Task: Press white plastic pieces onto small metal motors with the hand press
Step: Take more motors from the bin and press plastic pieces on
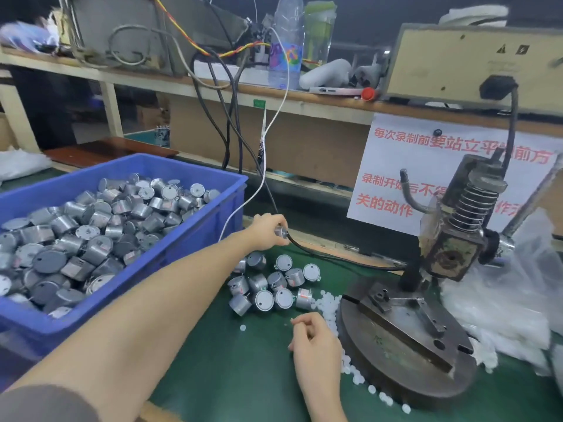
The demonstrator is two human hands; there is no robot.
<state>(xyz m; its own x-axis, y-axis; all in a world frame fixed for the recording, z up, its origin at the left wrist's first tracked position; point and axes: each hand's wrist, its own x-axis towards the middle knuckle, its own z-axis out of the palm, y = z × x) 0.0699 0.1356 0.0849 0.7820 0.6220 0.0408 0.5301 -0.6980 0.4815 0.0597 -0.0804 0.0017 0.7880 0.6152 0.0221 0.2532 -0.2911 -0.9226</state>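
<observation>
Reaching forward over the green bench (243,376), the left hand (266,231) has its grip curled round a small metal motor (281,232). The motor is held clear of the bench surface, just beside a black cable (320,252) and beyond the loose motors (271,284) that lie clustered on the bench.

The right hand (315,342) sits low near the front of the bench, close to the left rim of the hand press (405,345), with its fingers curled inward. Whether that grip holds anything cannot be told.

White plastic pieces (330,306) lie scattered along the left edge of the press's round base, between the base and the loose motors. The press fixture plate is unoccupied.

A blue crate (189,239) heaped with further motors stands on the left of the bench.
</observation>
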